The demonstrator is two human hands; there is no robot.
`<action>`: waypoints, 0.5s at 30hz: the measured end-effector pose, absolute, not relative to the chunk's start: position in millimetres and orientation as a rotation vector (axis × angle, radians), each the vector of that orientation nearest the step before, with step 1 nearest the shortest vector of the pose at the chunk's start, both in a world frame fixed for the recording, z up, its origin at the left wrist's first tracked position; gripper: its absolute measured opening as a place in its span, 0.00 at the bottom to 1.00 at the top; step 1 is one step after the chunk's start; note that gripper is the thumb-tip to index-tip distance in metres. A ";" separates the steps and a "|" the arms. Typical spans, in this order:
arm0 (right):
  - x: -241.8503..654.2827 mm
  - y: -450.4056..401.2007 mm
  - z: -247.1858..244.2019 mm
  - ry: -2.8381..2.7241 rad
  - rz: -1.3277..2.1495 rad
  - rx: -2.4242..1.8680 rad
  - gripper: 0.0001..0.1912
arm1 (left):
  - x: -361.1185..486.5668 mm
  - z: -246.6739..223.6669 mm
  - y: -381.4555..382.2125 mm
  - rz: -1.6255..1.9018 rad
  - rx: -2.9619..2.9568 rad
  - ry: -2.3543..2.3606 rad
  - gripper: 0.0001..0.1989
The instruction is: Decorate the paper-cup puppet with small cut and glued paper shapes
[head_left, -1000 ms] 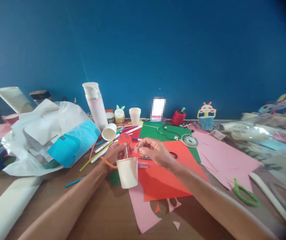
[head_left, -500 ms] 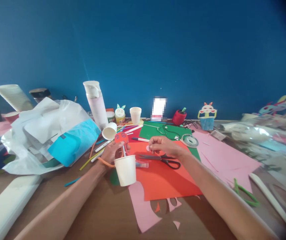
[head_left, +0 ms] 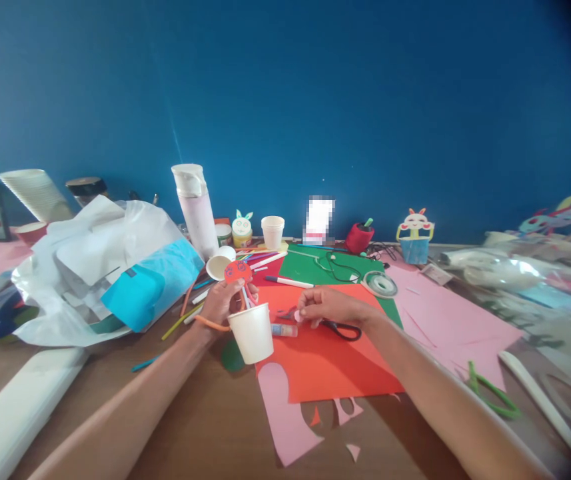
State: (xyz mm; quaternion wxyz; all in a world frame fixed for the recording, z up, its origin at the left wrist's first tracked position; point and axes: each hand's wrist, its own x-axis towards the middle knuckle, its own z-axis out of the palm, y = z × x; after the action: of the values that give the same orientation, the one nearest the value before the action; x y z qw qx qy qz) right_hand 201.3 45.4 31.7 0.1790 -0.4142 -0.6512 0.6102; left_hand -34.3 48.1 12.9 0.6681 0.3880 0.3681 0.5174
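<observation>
Blue wall (head_left: 285,107) rises behind the brown bench (head_left: 205,413), where an orange sheet (head_left: 345,367) lies. From where I stand, the right hand (head_left: 332,305) has its grip pinched over the sheet; the left hand (head_left: 218,305) is closed too, just behind a tilted white cup (head_left: 252,335). Black-handled scissors (head_left: 332,327) lie partly beneath the right hand. An orange face disc (head_left: 238,270), in the left grip, pokes above the cup; the right pinches a pink scrap (head_left: 297,316).
</observation>
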 end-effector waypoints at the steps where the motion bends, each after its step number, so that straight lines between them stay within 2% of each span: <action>1: 198.4 44.9 30.9 -1.819 1.681 -1.168 0.09 | -34.3 13.4 48.1 1.164 0.874 0.829 0.11; 15: 164.9 39.2 18.8 -1.653 1.177 -1.067 0.08 | -27.6 10.0 47.0 1.133 0.852 0.802 0.07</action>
State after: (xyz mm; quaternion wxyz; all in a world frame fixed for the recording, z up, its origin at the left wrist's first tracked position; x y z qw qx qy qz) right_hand 164.9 39.2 18.8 0.4119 -0.4240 -0.6571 0.4678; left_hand -27.6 47.0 10.0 0.6864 0.3803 0.3583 0.5058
